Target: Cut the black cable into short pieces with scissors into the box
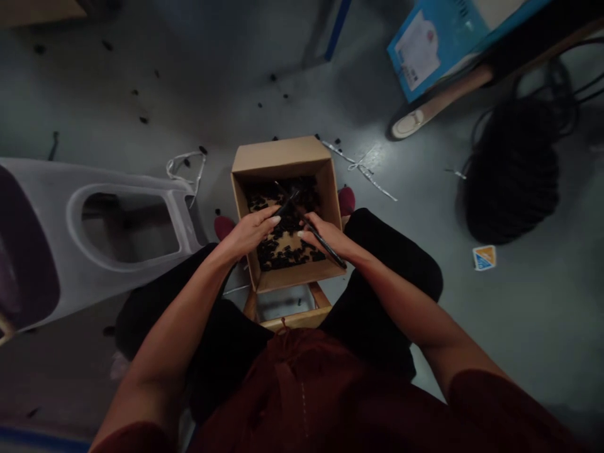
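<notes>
Cardboard box (278, 155) sitting on wooden frame (295, 321), holding small black pieces (283, 255). Left hand (250, 231) pinching thin black stick (287, 204); right hand (325, 236) gripping longer black stick (330, 248), tip passing over near rim. Room showing over box's far half; stray black pieces (285, 96) lying beyond far edge.

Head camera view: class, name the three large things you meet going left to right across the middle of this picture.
White plastic moulding → cardboard box → coiled black cable
</notes>
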`<state>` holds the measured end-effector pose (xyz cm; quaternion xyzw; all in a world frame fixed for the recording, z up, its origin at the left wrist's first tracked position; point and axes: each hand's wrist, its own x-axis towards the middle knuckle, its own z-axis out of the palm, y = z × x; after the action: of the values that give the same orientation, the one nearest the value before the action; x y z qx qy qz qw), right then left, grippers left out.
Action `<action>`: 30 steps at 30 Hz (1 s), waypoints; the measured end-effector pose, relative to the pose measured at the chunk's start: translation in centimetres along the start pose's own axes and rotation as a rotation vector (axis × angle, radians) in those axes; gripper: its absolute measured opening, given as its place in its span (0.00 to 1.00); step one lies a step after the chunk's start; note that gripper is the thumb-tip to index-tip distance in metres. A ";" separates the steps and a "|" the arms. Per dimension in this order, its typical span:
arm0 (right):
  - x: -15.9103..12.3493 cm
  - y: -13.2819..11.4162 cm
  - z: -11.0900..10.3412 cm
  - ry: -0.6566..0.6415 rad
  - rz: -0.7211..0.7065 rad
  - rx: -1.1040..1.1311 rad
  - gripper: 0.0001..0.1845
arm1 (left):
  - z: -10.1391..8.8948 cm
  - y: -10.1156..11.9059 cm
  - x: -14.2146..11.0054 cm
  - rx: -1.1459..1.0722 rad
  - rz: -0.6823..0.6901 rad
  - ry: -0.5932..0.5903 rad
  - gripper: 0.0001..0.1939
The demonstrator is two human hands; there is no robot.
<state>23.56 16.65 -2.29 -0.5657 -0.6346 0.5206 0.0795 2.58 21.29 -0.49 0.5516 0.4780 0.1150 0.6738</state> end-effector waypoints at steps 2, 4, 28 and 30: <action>0.1 0.2 -0.3 -0.002 -0.026 -0.002 0.20 | 0.0 0.3 0.0 0.010 -0.003 -0.011 0.24; 0.2 0.3 -0.6 -0.004 -0.044 -0.004 0.19 | -0.1 0.4 0.0 0.011 -0.009 -0.006 0.24; -12.4 -2.2 5.4 0.147 -0.003 -0.141 0.15 | 6.8 1.4 -11.2 -0.418 -0.225 -0.153 0.21; -13.5 -2.5 6.3 0.161 -0.017 -0.160 0.15 | 7.5 1.1 -12.6 -0.617 -0.276 -0.207 0.19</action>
<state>22.33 2.72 3.43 -0.6047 -0.6705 0.4205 0.0893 2.28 8.34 6.43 0.2611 0.4199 0.1052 0.8628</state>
